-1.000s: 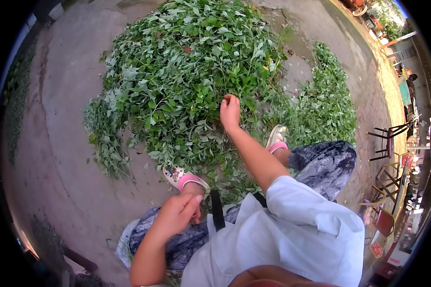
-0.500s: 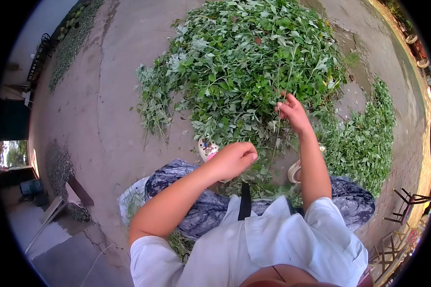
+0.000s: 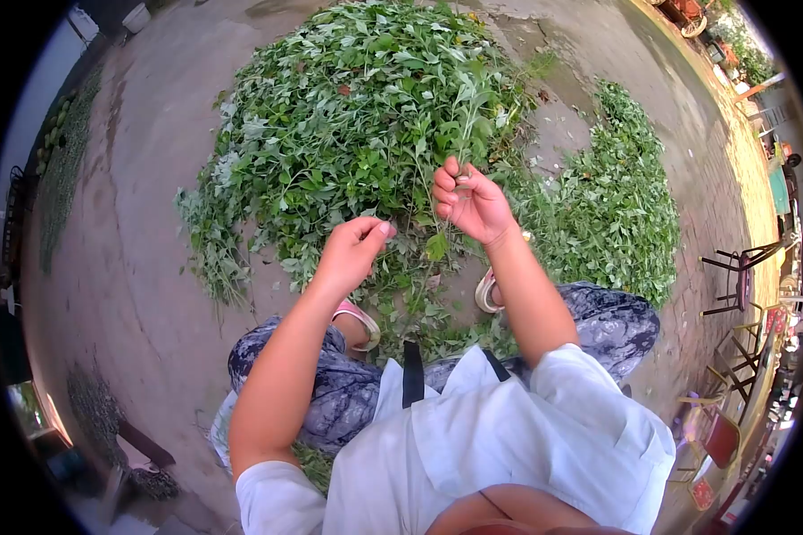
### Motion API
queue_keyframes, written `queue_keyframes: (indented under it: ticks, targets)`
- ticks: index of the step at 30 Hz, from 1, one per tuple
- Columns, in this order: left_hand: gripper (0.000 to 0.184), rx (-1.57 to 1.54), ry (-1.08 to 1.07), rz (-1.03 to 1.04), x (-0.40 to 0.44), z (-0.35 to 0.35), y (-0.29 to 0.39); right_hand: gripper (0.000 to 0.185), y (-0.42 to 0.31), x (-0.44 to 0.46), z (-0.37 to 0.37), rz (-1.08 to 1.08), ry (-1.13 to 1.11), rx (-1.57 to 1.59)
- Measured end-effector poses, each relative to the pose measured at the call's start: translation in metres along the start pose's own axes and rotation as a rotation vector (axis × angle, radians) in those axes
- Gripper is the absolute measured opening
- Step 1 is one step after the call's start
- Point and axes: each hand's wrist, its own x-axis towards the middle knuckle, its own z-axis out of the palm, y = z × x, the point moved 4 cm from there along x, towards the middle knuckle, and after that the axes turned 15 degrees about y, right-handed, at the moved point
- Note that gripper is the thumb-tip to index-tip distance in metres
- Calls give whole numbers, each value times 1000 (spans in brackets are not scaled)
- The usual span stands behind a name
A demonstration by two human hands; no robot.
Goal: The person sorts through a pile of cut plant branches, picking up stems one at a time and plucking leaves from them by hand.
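Observation:
A big heap of cut leafy green plants (image 3: 348,116) lies on the ground before me. My right hand (image 3: 473,198) is closed around a leafy stem (image 3: 466,120), which rises from the fingers over the heap's right part. My left hand (image 3: 355,252) is at the heap's near edge, thumb and fingers pinched together; what they hold, if anything, is too small to name. A small leaf (image 3: 436,246) hangs just below and between the hands.
A lower pile of greens (image 3: 617,201) lies to the right. My shoes (image 3: 359,323) stand at the heap's near edge. Metal-framed chairs (image 3: 742,278) line the right side, and a white bucket (image 3: 136,18) stands at the far left.
My left hand has gone from near my lap up to the heap's near edge. My right hand has turned and now holds a stem upright. The view has swung left and back.

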Motion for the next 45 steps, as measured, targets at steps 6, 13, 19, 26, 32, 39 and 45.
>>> queue_keyframes:
  ticks: [6,13,19,26,32,39,45]
  targets:
    - [30,-117,-103,33,-8,21,17,6,-5,-6,18,-4,-85,306]
    - [21,-117,-330,51,-24,40,16,9,-6,-7,26,-73,-25,295]
    - [20,-68,-440,29,-28,36,3,10,-35,-18,0,-123,52,252]
    - [21,30,-391,-64,-32,6,-1,7,-118,-27,-77,-380,701,-23]
    - [22,104,-343,2,-25,-6,-23,22,-100,8,-137,-578,1092,-1587]
    - [33,-93,-86,-352,-16,-17,-43,33,-4,57,-183,-135,1075,-1867]
    - [34,-142,-81,-397,1,-8,-57,28,-47,32,-127,-192,829,-1269]
